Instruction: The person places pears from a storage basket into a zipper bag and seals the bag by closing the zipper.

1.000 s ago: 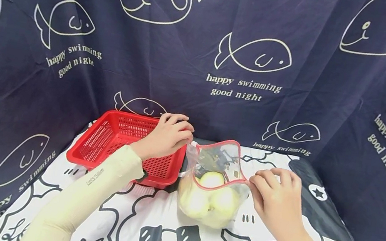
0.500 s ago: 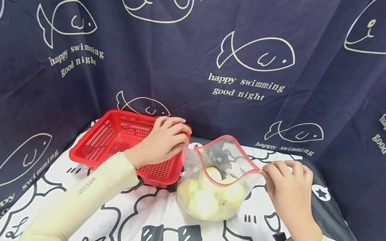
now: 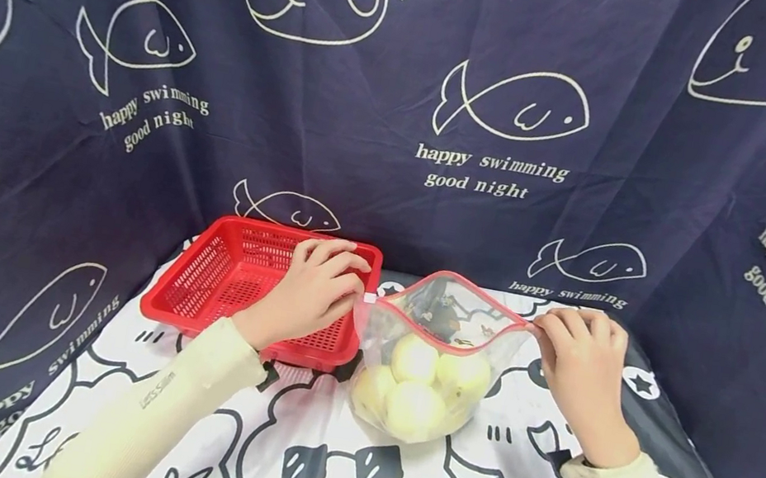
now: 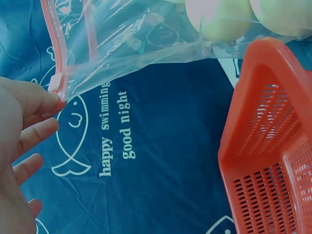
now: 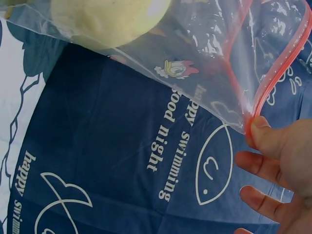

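A clear zip bag (image 3: 373, 346) with a red-edged mouth stands on the cloth, its opening spread apart. Inside are several pale yellow round fruits (image 3: 414, 409). At the bag's left top corner, by the white slider (image 4: 55, 82), my left hand (image 3: 310, 290) pinches the edge between thumb and forefinger. The other top corner is pinched by my right hand (image 3: 579, 375), thumb on the red zip strip (image 5: 273, 80); the remaining fingers spread away from the bag. Small cartoon prints show on the bag's wall in the right wrist view.
Just left of the bag stands a red perforated plastic basket (image 3: 185, 275), and my left forearm passes over its near edge. The white patterned cloth (image 3: 259, 453) covers the table. A dark blue curtain (image 3: 369, 136) rises behind and at both sides.
My right hand has moved right and slightly up with its corner, and my left hand slightly left. The bag's mouth is wider and pulled tauter, and the fruits have shifted inside.
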Motion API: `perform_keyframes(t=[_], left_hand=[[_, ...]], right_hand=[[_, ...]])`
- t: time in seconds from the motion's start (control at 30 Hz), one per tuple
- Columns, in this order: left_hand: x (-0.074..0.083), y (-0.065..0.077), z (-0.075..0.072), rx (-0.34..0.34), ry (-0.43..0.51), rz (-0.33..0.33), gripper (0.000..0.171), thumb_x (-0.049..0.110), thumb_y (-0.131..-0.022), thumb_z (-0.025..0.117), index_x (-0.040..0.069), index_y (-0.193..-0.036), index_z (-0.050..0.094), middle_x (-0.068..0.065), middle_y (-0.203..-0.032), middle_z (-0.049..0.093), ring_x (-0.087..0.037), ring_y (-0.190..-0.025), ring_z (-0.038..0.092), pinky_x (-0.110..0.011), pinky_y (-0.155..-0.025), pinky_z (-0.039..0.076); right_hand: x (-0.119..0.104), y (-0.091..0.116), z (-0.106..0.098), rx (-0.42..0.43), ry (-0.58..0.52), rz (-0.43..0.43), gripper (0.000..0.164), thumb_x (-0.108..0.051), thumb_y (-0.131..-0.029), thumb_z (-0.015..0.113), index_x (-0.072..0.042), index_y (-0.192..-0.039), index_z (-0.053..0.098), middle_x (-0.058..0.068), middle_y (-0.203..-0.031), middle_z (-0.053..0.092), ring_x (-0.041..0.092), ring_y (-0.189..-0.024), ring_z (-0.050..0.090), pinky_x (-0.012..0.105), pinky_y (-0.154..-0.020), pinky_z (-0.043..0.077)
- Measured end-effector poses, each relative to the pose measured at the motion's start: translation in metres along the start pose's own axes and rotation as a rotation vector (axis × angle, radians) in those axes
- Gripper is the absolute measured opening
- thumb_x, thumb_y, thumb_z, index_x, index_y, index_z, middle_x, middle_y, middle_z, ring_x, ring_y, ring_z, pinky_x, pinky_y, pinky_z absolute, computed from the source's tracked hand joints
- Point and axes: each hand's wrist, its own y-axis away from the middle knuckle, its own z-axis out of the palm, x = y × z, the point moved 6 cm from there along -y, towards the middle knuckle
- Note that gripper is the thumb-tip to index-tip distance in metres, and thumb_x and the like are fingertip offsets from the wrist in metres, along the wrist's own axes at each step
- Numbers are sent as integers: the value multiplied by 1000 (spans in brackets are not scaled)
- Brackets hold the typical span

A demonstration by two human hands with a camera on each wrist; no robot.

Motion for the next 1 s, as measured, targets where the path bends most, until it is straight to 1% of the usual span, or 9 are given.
perform_keyframes(t=[0.13, 0.2, 0.3, 0.37, 0.53, 0.63, 0.73, 0.83, 1.0], left_hand=[[-3, 7, 1, 7, -6, -21, 8, 9, -85, 68, 16, -88, 67, -5, -118, 61, -31, -126, 45, -57, -98, 28], [-5, 12, 1, 14, -13, -31, 8, 9, -84, 69, 16, -88, 67, -6, -118, 62, -32, -126, 46, -57, -98, 29], [-9, 18, 3, 27, -17, -46, 8, 10, -84, 71, 16, -88, 67, -6, -117, 62, -32, -125, 46, -57, -98, 29], [-11, 21, 5, 37, -16, -56, 8, 10, -84, 71, 16, -87, 67, -5, -117, 62, -32, -125, 46, -57, -98, 29], [-15, 28, 6, 50, 2, -80, 8, 10, -85, 71, 16, -88, 67, -6, -116, 62, -33, -126, 45, -58, -97, 29], [-16, 30, 7, 48, 17, -93, 8, 10, -85, 71, 15, -90, 68, -7, -117, 62, -33, -127, 45, -58, -98, 29], [-17, 31, 9, 50, 28, -103, 8, 10, -85, 71, 15, -91, 68, -7, -118, 62, -34, -127, 45, -59, -98, 28], [-17, 32, 10, 58, 31, -103, 8, 10, -85, 71, 15, -91, 68, -8, -118, 61, -35, -126, 45, -59, -98, 28], [-15, 30, 11, 88, 23, -81, 9, 9, -86, 71, 14, -92, 68, -7, -118, 62, -35, -126, 45, -58, -97, 29]], right_hand=[[4, 2, 3, 5, -1, 10, 45, -36, -107, 41, -2, -88, 64, 15, -86, 63, 44, -84, 51, 63, -76, 32], [6, 3, 4, 5, -4, 18, 41, -34, -105, 44, -3, -88, 64, 15, -86, 63, 44, -85, 51, 63, -76, 32], [10, 5, 5, 10, -16, 31, 27, -26, -99, 53, -3, -89, 64, 15, -87, 63, 44, -86, 52, 63, -77, 32], [12, 6, 6, 17, -22, 40, 25, -25, -97, 55, -4, -89, 64, 14, -87, 63, 43, -87, 52, 63, -77, 33], [17, 9, 8, 6, -28, 64, 39, -37, -103, 47, -4, -91, 65, 13, -88, 63, 42, -87, 51, 62, -74, 32], [20, 13, 9, -16, -29, 81, 28, -28, -99, 56, -3, -92, 67, 14, -89, 63, 43, -87, 51, 62, -72, 31], [22, 15, 10, -31, -39, 106, 11, -13, -86, 68, -3, -92, 67, 14, -90, 64, 42, -86, 51, 61, -72, 31], [23, 18, 11, -37, -49, 132, 12, -8, -82, 73, -3, -91, 67, 14, -89, 64, 41, -84, 50, 59, -71, 31], [24, 20, 13, -55, -63, 168, 10, -10, -84, 72, -4, -88, 66, 14, -89, 65, 40, -85, 51, 58, -70, 33]])
